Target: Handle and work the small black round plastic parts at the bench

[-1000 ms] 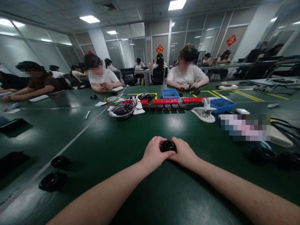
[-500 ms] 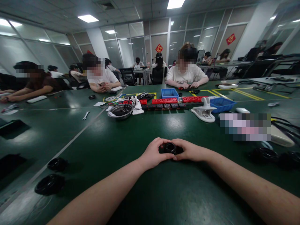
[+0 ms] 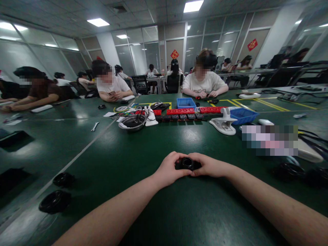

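Note:
Low over the green table (image 3: 159, 143), my two hands meet around a black part (image 3: 187, 164) with a round raised opening on top. My left hand (image 3: 170, 169) wraps its left side, thumb along the near edge. From the other side my right hand (image 3: 208, 165) grips it, its fingertips and thumb touching those of the left. The fingers cover much of the part, and I cannot tell whether it rests on the table. Two similar black ring-shaped parts, one nearer (image 3: 55, 201) and one farther (image 3: 63, 179), lie at the left.
More black ring-shaped parts (image 3: 289, 169) lie at the right. Beyond my hands stand a metal bowl (image 3: 132, 129), red power strips (image 3: 180, 111), a white clamp (image 3: 223, 126) and blue bins (image 3: 243, 117). A wrench (image 3: 95, 126) lies left. Several people sit across the table and farther back.
Both hands keep their hold on the black part, which appears slightly tilted compared with before. The whole view has shifted a little.

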The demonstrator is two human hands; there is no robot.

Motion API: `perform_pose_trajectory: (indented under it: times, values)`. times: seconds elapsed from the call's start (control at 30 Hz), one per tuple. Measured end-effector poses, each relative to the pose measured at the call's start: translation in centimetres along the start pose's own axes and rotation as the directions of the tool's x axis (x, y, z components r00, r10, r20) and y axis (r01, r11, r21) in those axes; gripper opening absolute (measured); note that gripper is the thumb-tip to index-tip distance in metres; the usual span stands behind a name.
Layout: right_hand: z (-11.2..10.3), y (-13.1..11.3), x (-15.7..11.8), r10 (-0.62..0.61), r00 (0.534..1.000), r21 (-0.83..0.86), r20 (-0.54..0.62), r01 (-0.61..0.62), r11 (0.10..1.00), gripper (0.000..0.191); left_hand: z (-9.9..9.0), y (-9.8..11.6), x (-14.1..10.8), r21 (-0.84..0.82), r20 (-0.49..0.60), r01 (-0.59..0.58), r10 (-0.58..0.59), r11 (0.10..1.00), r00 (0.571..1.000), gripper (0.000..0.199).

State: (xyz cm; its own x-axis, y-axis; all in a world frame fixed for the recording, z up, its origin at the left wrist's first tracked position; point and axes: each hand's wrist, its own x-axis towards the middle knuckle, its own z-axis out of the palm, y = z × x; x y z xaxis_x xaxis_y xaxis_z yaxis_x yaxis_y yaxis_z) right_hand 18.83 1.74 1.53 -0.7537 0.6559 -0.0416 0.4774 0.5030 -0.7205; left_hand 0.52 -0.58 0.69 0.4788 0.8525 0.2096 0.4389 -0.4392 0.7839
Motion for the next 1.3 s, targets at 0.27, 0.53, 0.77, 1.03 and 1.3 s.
perform_pose_trajectory:
  times: [0.27, 0.53, 0.77, 1.03, 1.3]
  values:
    - [0.1, 0.2, 0.1, 0.018, 1.000, 0.043, -0.012, -0.018, 0.999, 0.035, 0.1, 0.1, 0.0, 0.000, -0.006, 0.000, 0.000, 1.000, 1.000, 0.041]
    - [0.5, 0.1, 0.2, 0.079, 0.996, 0.147, -0.043, -0.072, 0.987, 0.033, 0.2, -0.1, 0.0, 0.002, -0.038, 0.024, -0.024, 1.000, 0.999, 0.042]
    - [2.0, 0.2, 0.7, 0.178, 0.945, -0.035, -0.273, -0.195, 0.980, 0.032, 0.8, 0.1, -0.2, 0.032, -0.159, 0.107, -0.101, 0.994, 0.982, 0.038]
    - [3.9, -1.4, 1.5, 0.183, 0.845, -0.335, -0.503, -0.386, 0.860, 0.022, 1.3, -0.2, -0.2, 0.098, -0.292, 0.142, -0.108, 0.985, 0.950, 0.037]
    - [1.2, -0.3, 0.1, -0.008, 0.988, -0.060, -0.157, -0.001, 0.998, 0.046, 0.1, -0.5, 0.2, 0.017, -0.072, 0.039, -0.037, 0.999, 0.997, 0.039]
